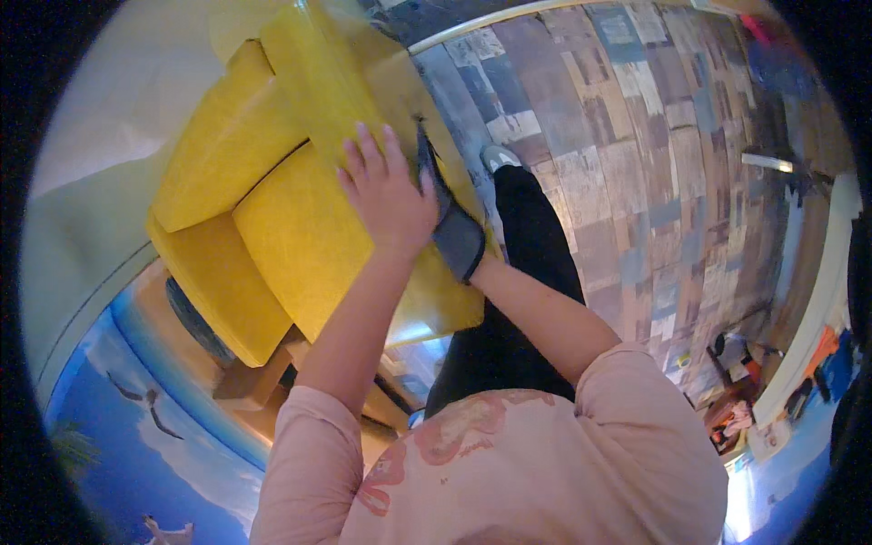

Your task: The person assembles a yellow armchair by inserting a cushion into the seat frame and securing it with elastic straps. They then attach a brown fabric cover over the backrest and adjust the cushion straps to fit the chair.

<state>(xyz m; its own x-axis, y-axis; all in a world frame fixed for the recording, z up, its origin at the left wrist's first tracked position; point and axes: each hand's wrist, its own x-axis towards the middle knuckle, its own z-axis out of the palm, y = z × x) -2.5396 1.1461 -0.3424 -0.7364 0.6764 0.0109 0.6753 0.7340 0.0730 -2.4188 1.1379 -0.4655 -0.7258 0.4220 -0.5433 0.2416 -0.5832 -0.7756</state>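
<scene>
A yellow upholstered armchair [309,218] stands in front of me, toward the left. My left hand [386,195] is bare and open, its fingers spread over the edge between the seat and the armrest. Whether the palm presses on the upholstery, I cannot tell. Just right of it, my right hand is covered up to the wrist by a dark grey cloth mitt [457,238], which lies against the armrest's side. The fingers inside are hidden. The mitt's narrow end points up along the armrest [363,91].
Patchwork wood-look flooring [627,173] spreads to the right. My shoe [500,158] is beside the armchair. A brown wooden piece [250,386] sits by the chair's near left corner, before a blue painted wall [145,454]. Assorted items [731,418] crowd the lower right.
</scene>
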